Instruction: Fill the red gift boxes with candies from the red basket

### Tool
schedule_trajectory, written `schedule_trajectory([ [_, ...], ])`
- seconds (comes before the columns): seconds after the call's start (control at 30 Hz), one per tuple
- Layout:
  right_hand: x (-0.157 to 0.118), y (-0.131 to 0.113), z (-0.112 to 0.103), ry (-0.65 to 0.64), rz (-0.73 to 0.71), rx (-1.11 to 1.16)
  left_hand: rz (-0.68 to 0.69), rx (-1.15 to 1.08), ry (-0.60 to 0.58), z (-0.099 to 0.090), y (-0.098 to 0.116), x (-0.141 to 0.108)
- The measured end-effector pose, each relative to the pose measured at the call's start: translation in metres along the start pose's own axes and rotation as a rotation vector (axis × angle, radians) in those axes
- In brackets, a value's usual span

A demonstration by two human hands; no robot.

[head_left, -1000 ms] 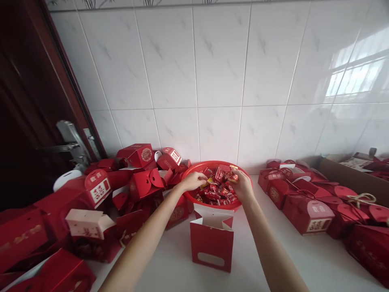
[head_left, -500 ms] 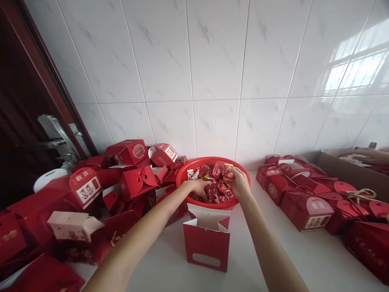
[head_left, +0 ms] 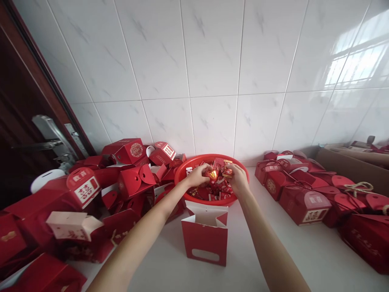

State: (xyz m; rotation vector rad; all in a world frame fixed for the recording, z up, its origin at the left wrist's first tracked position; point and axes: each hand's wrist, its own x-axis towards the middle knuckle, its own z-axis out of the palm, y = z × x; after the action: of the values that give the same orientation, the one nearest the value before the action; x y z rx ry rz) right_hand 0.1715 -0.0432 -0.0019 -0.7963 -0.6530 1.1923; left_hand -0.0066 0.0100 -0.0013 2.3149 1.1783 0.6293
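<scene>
Both of my hands are over a red basket (head_left: 181, 178) filled with small wrapped candies (head_left: 223, 187). My left hand (head_left: 199, 176) pinches a shiny gold-and-red candy (head_left: 213, 174) between thumb and fingers. At the basket's right side, my right hand (head_left: 238, 178) holds red-and-gold wrapped candies (head_left: 227, 169); its fingers partly cover them. Just in front of the basket, an open red paper box (head_left: 205, 241) stands upright on the white surface, its white inside showing at the top and a pale oval on its front.
Red gift boxes (head_left: 136, 180) are piled on the left, near a door handle (head_left: 45, 144). More closed red boxes (head_left: 313, 202) stand in rows at right, beside a cardboard carton (head_left: 343, 162). A tiled wall rises behind.
My left hand has lifted out of the candies and now holds the shiny one. My right hand stays at the basket's right side with its candies. The view has shifted slightly.
</scene>
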Motion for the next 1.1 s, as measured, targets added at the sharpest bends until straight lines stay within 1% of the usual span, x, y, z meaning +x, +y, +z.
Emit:
schedule_trajectory([
  [0.1, -0.001, -0.001, 0.000, 0.011, -0.001, 0.002, 0.020, -0.032, 0.073, 0.001, 0.002, 0.000],
  [0.2, -0.002, -0.002, 0.001, 0.027, -0.002, 0.008, -0.005, 0.000, 0.132, 0.000, 0.000, 0.000],
  [0.33, -0.002, -0.003, 0.001, 0.049, -0.010, 0.019, -0.094, 0.113, 0.261, -0.006, -0.005, 0.002],
  [0.4, -0.001, -0.002, 0.001, 0.054, -0.014, 0.020, -0.147, 0.168, 0.281, -0.008, -0.006, 0.002],
  [0.43, -0.001, -0.002, 0.001, 0.055, -0.016, 0.019, -0.166, 0.187, 0.255, -0.008, -0.006, 0.002],
  [0.47, -0.001, -0.001, 0.001, 0.054, -0.018, 0.018, -0.177, 0.200, 0.203, -0.008, -0.005, 0.001],
  [0.53, 0.000, 0.000, 0.000, 0.050, -0.021, 0.017, -0.175, 0.206, 0.029, -0.005, -0.002, -0.002],
  [0.63, 0.000, 0.000, 0.000, 0.046, -0.025, 0.019, -0.142, 0.190, -0.285, 0.000, 0.006, -0.007],
  [0.67, 0.000, 0.001, 0.000, 0.046, -0.025, 0.021, -0.134, 0.186, -0.365, 0.000, 0.008, -0.008],
  [0.73, 0.000, 0.000, 0.000, 0.047, -0.023, 0.022, -0.133, 0.182, -0.472, 0.001, 0.011, -0.009],
  [0.87, -0.001, 0.000, 0.001, 0.043, -0.020, 0.025, -0.172, 0.204, -0.575, 0.000, 0.012, -0.006],
  [1.1, -0.002, 0.000, 0.003, 0.054, -0.025, 0.037, -0.156, 0.227, -0.631, 0.010, 0.015, 0.010],
])
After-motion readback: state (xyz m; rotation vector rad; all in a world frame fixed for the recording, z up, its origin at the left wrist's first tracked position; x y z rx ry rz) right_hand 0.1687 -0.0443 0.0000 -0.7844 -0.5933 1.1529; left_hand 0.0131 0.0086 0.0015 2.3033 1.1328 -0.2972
